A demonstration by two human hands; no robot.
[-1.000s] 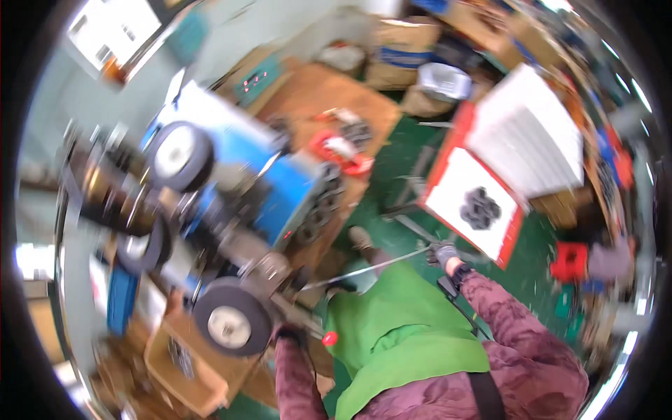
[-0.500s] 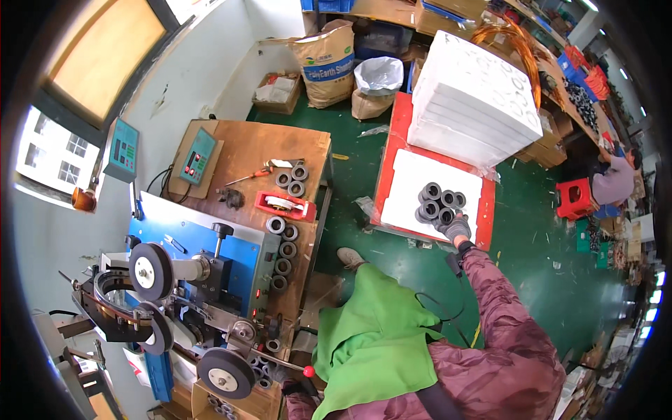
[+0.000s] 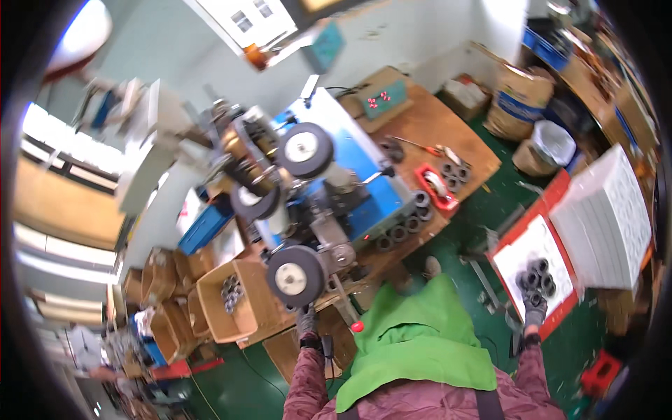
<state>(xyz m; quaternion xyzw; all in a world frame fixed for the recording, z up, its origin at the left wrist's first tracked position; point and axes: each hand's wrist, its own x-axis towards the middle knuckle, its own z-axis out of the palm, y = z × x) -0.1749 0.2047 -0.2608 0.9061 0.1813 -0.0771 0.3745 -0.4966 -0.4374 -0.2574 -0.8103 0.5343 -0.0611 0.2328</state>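
Observation:
My left hand (image 3: 306,320), in a grey glove, is just below the lowest black roller wheel (image 3: 295,276) of the winding-type machine (image 3: 329,224). Its fingers are blurred and partly covered, so their grip does not show. Off to the right, my gloved right hand (image 3: 535,312) has its fingers round a dark grey ring at the near end of a cluster of rings (image 3: 537,274). These rings lie on a white foam board (image 3: 516,253) on a red-edged table. A red-knobbed lever (image 3: 358,327) projects from the machine between my hands.
More dark rings (image 3: 399,232) line the wooden bench's (image 3: 458,133) front edge, near a red tape holder (image 3: 435,187). A cardboard box (image 3: 253,315) with small rings stands left of my left hand. A tall white foam stack (image 3: 605,217) rises beyond the board.
The view has swung left, so the machine and bench sit further right and more boxes show at left. My left hand shows more fully. My right hand stays at the ring cluster.

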